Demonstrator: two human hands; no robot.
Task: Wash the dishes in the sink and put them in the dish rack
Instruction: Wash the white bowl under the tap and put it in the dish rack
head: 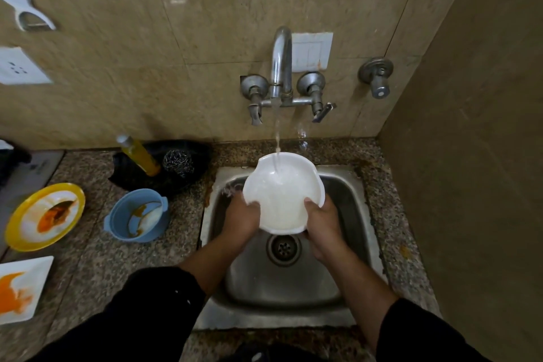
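A white bowl [283,194] is held over the steel sink [346,214], tilted toward me, with water from the tap [280,67] running into it. My left hand [242,214] grips its near left rim, thumb inside. My right hand [321,220] grips the near right rim the same way. On the counter to the left lie dirty dishes: a blue bowl [138,216] with sauce marks, a yellow-rimmed plate [44,216] with orange stains, and a white square plate [20,288] with orange sauce. No dish rack is in view.
A yellow soap bottle [139,154] and a steel scrubber [177,161] sit in a black tray [194,156] behind the blue bowl. A side wall [470,185] closes in on the right. A separate tap valve [377,76] sticks out of the back wall.
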